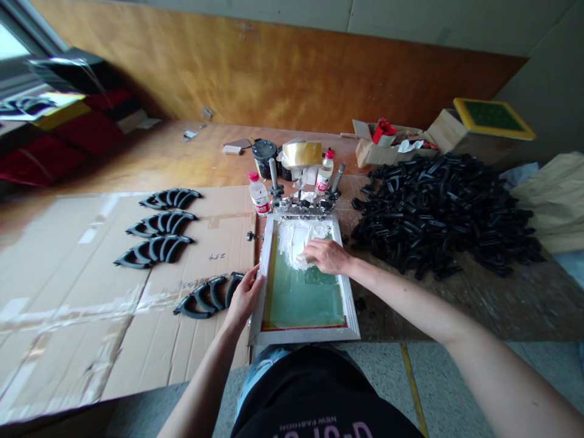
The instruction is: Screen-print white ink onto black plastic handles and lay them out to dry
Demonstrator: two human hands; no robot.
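Note:
A screen-printing frame (350,304) with an aluminium border and green mesh lies in front of me, its far end at a metal clamp (303,208). White ink (298,240) is smeared thickly over the far part of the mesh. My right hand (329,255) is closed on a small pale scraper (309,258) at the near edge of the ink; the fingers hide most of it. At the frame's left edge, my left hand (245,296) grips the border. Just beside that hand lies a black curved plastic part (201,302) on cardboard.
Several more black curved parts (155,249) lie in rows on the cardboard (91,243) at left. A big heap of black parts (438,213) fills the right. Behind the clamp stand red-capped bottles (260,196), a dark tub (264,155) and a tape roll (301,153).

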